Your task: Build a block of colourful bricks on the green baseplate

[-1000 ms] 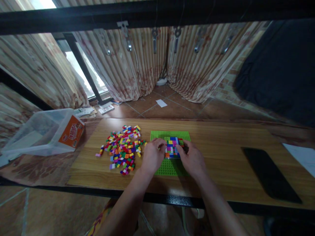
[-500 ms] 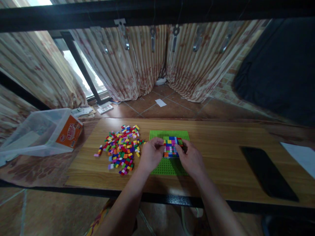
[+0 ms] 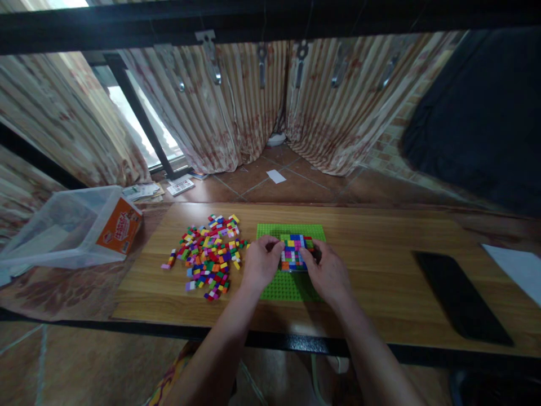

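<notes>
A multicoloured block of toy building bricks (image 3: 293,252) is at the middle of the green studded baseplate (image 3: 291,291); whether it is fixed there or lifted slightly I cannot tell. My left hand (image 3: 261,264) is closed at the block's left edge, its thumb tip on the upper left corner. Any loose brick under those fingertips is hidden. From the right, my right hand (image 3: 329,272) grips the opposite edge, thumb lying on the top face and fingers behind. A few red and green bricks show beside its fingers.
Loose toy bricks (image 3: 209,256) lie in a heap on the wooden table (image 3: 380,242), left of the baseplate. A clear plastic bin (image 3: 80,225) with an orange label stands at far left. On the right are a dark flat object (image 3: 460,299) and white paper (image 3: 513,268).
My left thumb has shifted slightly right, onto the block's upper left corner. My right hand keeps its place, and the brick heap looks the same.
</notes>
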`<action>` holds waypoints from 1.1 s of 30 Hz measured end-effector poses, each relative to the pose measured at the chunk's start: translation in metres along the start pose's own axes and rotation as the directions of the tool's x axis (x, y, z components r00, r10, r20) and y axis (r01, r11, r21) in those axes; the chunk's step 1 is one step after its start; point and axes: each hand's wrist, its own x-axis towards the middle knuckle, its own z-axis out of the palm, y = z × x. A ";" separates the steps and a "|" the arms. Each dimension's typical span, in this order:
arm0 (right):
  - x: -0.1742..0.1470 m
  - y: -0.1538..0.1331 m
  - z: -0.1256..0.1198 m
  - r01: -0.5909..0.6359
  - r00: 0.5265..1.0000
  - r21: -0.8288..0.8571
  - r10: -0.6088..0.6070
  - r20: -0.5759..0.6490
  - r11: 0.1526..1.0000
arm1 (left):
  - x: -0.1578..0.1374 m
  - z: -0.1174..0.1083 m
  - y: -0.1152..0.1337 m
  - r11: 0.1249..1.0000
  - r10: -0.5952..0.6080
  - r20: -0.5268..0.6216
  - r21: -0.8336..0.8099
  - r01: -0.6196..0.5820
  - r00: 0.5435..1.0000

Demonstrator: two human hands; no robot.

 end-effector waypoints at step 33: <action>0.001 0.011 -0.005 -0.018 0.998 0.059 0.015 0.058 0.998 | 0.005 -0.091 -0.009 0.994 0.067 0.084 0.079 -0.074 0.994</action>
